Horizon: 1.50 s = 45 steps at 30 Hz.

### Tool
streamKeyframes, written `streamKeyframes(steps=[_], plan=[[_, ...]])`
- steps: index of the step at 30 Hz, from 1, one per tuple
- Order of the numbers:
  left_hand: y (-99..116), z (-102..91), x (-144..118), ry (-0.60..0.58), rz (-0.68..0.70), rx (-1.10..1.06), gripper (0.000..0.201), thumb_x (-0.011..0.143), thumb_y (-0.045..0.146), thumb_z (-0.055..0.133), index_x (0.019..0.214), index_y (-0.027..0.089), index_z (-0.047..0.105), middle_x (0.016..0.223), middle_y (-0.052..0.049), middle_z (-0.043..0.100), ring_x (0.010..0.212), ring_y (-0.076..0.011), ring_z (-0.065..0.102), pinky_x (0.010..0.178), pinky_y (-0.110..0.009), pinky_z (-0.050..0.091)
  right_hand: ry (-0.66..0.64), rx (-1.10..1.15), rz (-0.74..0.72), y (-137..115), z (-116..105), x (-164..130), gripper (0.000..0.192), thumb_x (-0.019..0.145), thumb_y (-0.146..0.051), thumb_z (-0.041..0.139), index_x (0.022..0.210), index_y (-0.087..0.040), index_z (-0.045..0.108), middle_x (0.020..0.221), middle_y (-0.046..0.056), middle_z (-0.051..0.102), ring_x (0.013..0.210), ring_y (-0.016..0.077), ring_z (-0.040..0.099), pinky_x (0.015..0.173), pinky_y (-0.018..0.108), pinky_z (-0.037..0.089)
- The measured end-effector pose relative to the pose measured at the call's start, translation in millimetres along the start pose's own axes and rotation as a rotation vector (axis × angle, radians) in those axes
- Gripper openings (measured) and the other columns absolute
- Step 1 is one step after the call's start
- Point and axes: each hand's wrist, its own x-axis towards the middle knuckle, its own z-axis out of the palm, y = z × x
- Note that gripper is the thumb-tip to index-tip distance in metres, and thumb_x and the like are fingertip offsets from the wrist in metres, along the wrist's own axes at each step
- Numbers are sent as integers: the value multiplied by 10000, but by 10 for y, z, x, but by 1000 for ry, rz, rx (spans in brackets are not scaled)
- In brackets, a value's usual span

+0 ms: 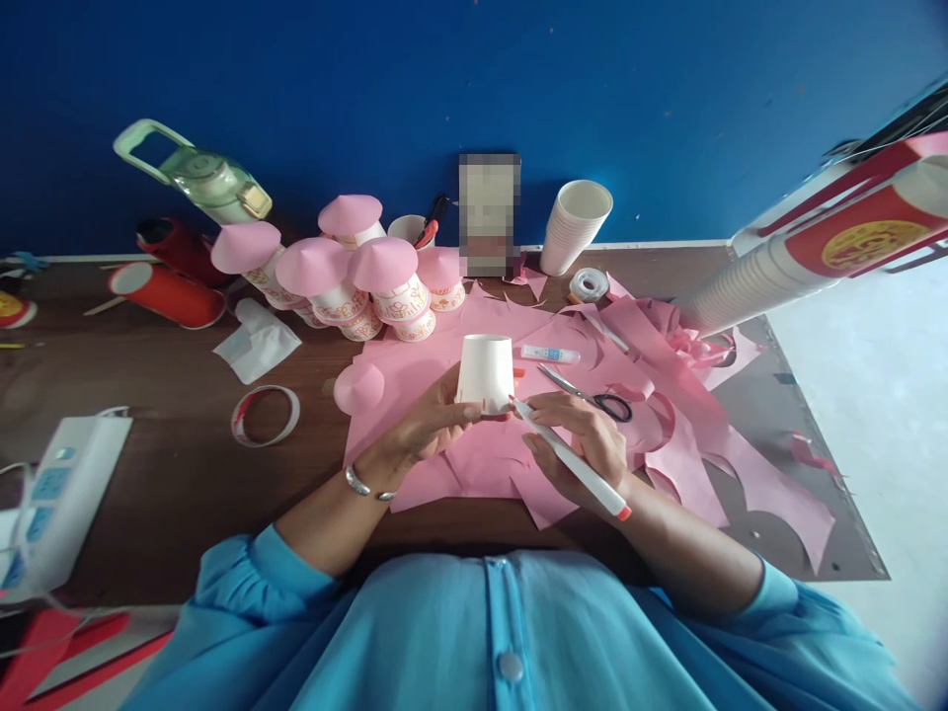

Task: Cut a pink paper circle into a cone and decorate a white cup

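White marker [570, 456] tip toward cup [485, 373]

You are looking at a brown table [163, 474] backing onto a blue wall [474, 89]. Pink paper scraps [688, 434] are lying across its middle, with scissors [592, 395] and a small glue tube [549, 354] resting on them. Finished cups with pink cone tops [348, 276] are clustering behind. A stack of white cups [574, 225] is standing near a tape roll [590, 285]. A green bottle [199, 180] is leaning at the far left, and what may be a power strip [59, 494] is sitting at the near left.
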Motion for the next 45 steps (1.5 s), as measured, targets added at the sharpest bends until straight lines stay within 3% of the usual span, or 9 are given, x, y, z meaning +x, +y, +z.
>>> streamKeyframes(steps=[4, 7, 12, 17, 25, 31, 45], plan=[[-2, -18, -9, -18, -8, -7, 409, 905, 372, 772, 1260, 175, 720, 1178, -140, 792, 1104, -306, 764, 990, -435, 595, -1, -22, 17, 7, -10, 4, 266, 913, -120, 690, 1151, -221, 629, 891, 64, 802, 780, 224, 807, 649, 316, 668], [-18, -38, -17, -21, -29, -13, 433, 857, 405, 820, 1207, 162, 741, 1107, -138, 803, 1055, -309, 775, 983, -443, 599, -5, -6, 7, 2, 15, 10, 258, 922, -127, 681, 1154, -225, 628, 873, 54, 804, 766, 219, 811, 648, 304, 669], [-39, -51, -13, 14, -32, 11, 565, 767, 330, 899, 1279, 200, 698, 1080, -108, 801, 1019, -298, 770, 952, -457, 606, -20, 35, -19, -11, 42, 19, 240, 930, -124, 675, 1147, -216, 628, 846, 55, 788, 764, 220, 804, 639, 308, 667], [-9, -26, -12, 9, -44, 10, 488, 796, 332, 872, 1237, 190, 717, 1135, -120, 794, 1052, -295, 763, 966, -434, 603, -24, 0, -19, -20, -9, 53, 187, 947, -128, 670, 1109, -213, 633, 825, 49, 773, 713, 194, 783, 620, 291, 661], [-12, -37, -17, 33, -74, 35, 386, 797, 317, 866, 1137, 168, 758, 913, -81, 801, 937, -256, 768, 899, -374, 615, -80, 5, -68, -32, -29, 82, 205, 948, -114, 664, 1121, -217, 630, 810, 38, 767, 711, 187, 777, 628, 288, 650], [-27, -44, -22, 38, -73, 56, 430, 785, 318, 868, 1166, 166, 741, 1074, -112, 802, 995, -268, 759, 902, -374, 604, -70, 19, -55, -30, -2, 59, 257, 910, -72, 696, 1118, -212, 641, 809, 29, 775, 722, 184, 781, 650, 273, 645], [41, 13, -14, -9, -66, 86, 435, 797, 361, 861, 1172, 175, 743, 1024, -101, 798, 950, -250, 745, 917, -400, 587, -81, -18, -80, -17, 19, 53, 264, 911, -73, 701, 1118, -219, 628, 804, 25, 773, 709, 180, 783, 660, 274, 659]])
